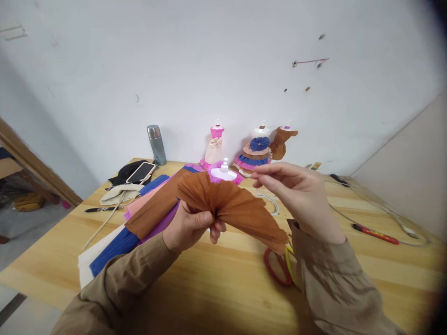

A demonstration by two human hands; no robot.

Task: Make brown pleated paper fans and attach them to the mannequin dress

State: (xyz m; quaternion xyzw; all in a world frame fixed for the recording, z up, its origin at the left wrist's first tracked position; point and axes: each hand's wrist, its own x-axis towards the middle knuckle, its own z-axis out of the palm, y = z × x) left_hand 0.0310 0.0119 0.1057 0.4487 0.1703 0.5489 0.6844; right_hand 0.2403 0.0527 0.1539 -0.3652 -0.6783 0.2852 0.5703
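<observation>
My left hand is closed on the gathered base of a brown crepe paper fan, with its pleats spread out to both sides. Above the fan's right half, apart from it, my right hand is raised with thumb and fingertips pressed together. Whether anything is pinched there I cannot make out. Just behind the fan stands a small white dress form with magenta paper around it; its lower part is hidden. Scissors with red and yellow handles lie under the fan's right end, partly covered by the right sleeve.
Folded brown, blue, pink and white paper sheets lie left on the wooden table. Further back are a phone, a pen, a thermos and several dressed mini forms. A tape roll, a red-black tool and cables are right.
</observation>
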